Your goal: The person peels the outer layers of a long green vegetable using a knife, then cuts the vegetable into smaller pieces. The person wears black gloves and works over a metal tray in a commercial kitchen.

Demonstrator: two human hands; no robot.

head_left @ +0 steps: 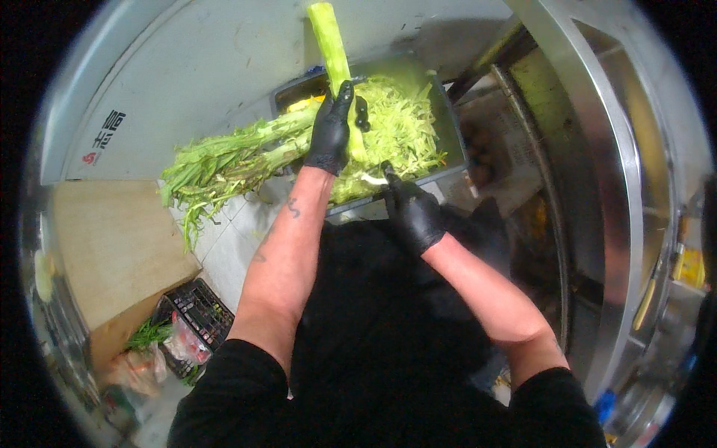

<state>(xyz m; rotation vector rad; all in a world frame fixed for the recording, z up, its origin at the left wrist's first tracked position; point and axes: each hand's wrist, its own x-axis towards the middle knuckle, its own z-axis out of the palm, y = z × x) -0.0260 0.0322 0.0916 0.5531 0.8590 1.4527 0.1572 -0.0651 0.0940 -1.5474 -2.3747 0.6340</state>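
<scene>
My left hand, in a black glove, is wrapped round a peeled celtuce stem. Pale green and thick, the stem slants upright, its lower end over a heap of peelings. Closed on a white-edged peeler is my right hand, also black-gloved, just below and right of the stem's lower end. Most of the peeler is hidden by the fingers. Peelings fill much of a grey bin. Unpeeled leafy celtuce lies across the bin's left side, its leaves hanging past the edge.
A pale grey appliance panel rises behind the bin. Lower left, a black plastic crate with bags and greens stands beside a tan board. A metal frame runs down the right side, with a dark pipe nearer the bin.
</scene>
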